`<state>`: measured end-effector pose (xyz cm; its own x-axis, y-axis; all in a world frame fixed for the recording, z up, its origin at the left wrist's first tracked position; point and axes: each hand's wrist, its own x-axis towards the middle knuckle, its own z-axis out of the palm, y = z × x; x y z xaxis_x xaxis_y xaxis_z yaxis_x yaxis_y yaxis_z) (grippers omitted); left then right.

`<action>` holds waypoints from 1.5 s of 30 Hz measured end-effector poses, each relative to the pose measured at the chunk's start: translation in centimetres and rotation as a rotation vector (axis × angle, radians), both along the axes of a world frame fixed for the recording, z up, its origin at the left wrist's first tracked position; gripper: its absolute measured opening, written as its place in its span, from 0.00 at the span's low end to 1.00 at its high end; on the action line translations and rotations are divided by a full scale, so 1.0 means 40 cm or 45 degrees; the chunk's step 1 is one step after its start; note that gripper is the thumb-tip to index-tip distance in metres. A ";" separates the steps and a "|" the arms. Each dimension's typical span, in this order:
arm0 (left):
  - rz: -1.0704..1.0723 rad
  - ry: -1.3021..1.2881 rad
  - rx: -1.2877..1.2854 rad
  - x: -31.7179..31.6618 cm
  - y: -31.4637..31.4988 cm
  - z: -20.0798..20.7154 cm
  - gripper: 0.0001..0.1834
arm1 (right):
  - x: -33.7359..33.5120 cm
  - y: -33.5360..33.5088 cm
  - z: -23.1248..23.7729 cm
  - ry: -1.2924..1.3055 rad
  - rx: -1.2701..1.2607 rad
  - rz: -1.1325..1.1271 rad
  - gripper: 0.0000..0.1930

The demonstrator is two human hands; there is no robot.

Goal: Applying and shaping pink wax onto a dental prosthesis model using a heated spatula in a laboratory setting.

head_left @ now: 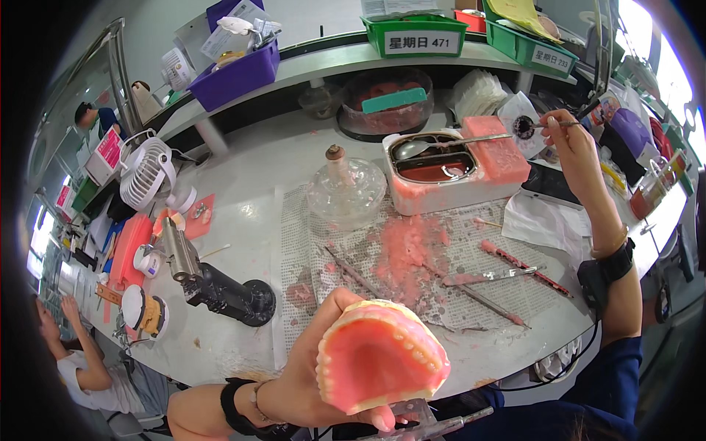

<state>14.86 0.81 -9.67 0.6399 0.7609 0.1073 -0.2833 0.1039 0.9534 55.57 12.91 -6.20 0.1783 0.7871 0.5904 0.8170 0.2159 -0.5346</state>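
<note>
Low in the middle, my left hand [298, 367] is closed around a denture model [386, 360]. Its pink wax palate and row of cream teeth face up toward me. Below it, a metal frame piece with a thin rod [456, 422] shows partly. Out at the far right, my right hand [570, 140] pinches a thin tool [551, 123]. The tool's tip is over a small round pot with dark contents [523, 128]; whether it touches them I cannot tell. Nearby, a wax heating pot [434, 184] holds dark red melted wax, with a spoon [412, 150] lying across it.
Newspaper [294, 250] spotted with pink wax bears several thin tools, including a wax knife [489, 276]. A glass spirit lamp [346, 187] stands behind. At left are a black-based torch [254, 301], a white fan [147, 173] and a red case [131, 250]. Another person [95, 378] sits lower left.
</note>
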 end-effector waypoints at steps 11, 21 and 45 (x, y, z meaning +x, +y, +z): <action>0.096 0.112 -0.004 0.019 0.001 0.024 0.54 | -0.043 -0.035 0.034 0.126 0.081 -0.071 0.16; 0.127 0.226 -0.464 0.047 0.007 0.089 0.51 | -0.310 -0.248 0.072 1.206 -0.016 1.425 0.17; 0.070 0.147 -0.565 0.047 0.010 0.097 0.52 | -0.341 -0.266 0.034 1.157 -0.193 1.317 0.16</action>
